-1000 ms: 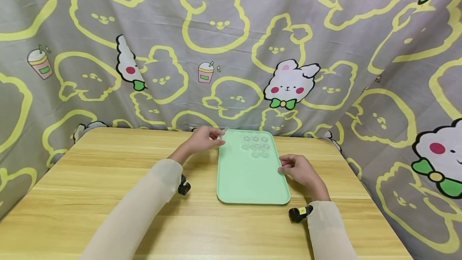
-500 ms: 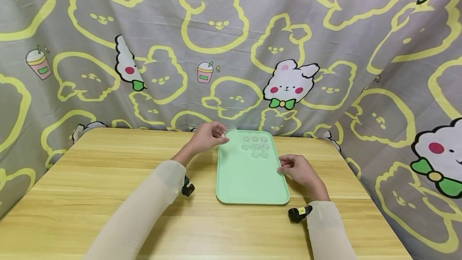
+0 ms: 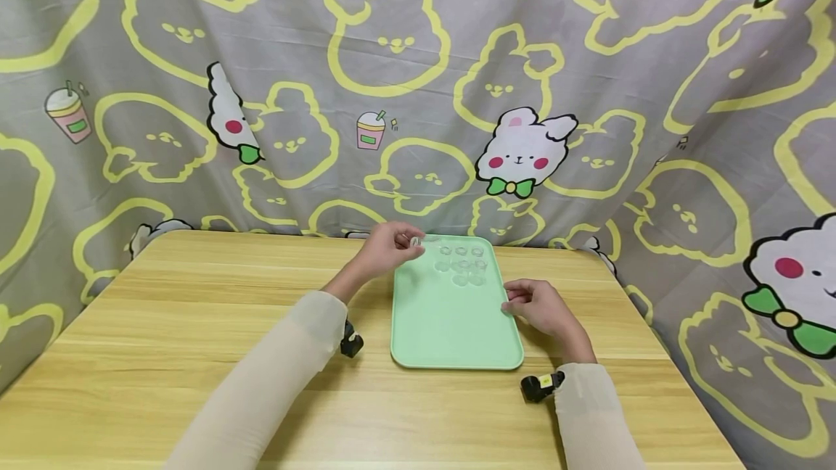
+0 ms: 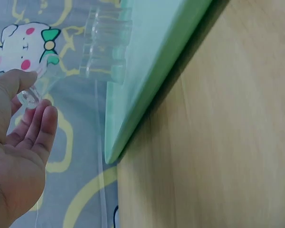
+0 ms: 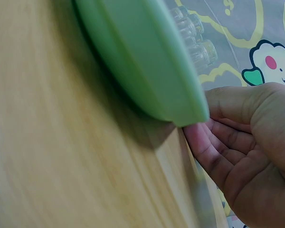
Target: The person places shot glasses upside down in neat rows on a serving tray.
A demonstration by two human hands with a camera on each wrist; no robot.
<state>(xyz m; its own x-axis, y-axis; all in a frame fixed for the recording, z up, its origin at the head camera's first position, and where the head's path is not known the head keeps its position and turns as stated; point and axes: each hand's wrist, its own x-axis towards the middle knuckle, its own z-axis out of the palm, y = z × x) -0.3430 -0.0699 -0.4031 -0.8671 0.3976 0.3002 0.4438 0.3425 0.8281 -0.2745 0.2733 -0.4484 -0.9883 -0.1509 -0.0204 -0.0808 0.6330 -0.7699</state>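
Observation:
My left hand (image 3: 385,246) pinches a small clear cup (image 4: 38,88) between thumb and fingers, above the back left corner of the green tray (image 3: 451,325). The cup lies on its side in the grip, with its thick end at the fingertips. On the tray's back right part stand several more clear cups (image 3: 462,265) in short rows. They show closer in the left wrist view, where the held cup is apart from them. At the tray's right edge, my right hand (image 3: 541,304) grips the rim between thumb and fingers, seen close in the right wrist view.
The tray lies lengthwise on a wooden table (image 3: 196,339), its far end near the table's back edge. A patterned grey curtain (image 3: 287,35) hangs right behind the table and along its right side. Each wrist wears a small black camera (image 3: 541,387).
My left hand has moved right, carrying the clear cup from the tray's left edge to over its back left corner. The right hand stays on the rim.

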